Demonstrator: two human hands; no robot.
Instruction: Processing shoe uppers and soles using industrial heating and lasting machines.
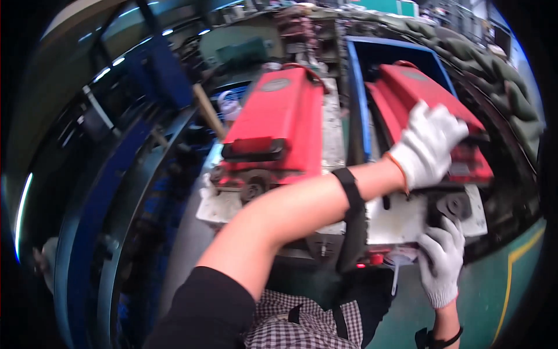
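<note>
Two red machine covers lie side by side, one at the left (pixel 264 116) and one at the right (pixel 421 96). Across the front of them reaches my left arm, and my white-gloved left hand (pixel 431 145) is closed over the right cover near its black handle (pixel 478 138). What its curled fingers hold, if anything, is hidden. Below it, my white-gloved right hand (pixel 443 262) reaches up with fingers stretched, their tips at a dark round metal part (pixel 453 205) on the white machine base (pixel 401 224). The left cover has a similar round part (pixel 254 186) at its front.
A blue bin (pixel 359 99) stands around the back of the right cover. Dark green padded rolls (pixel 494 75) run along the far right. Blue metal framing (pixel 110 203) fills the left side. A white strip (pixel 396 276) hangs below the base, beside a red light (pixel 361 266).
</note>
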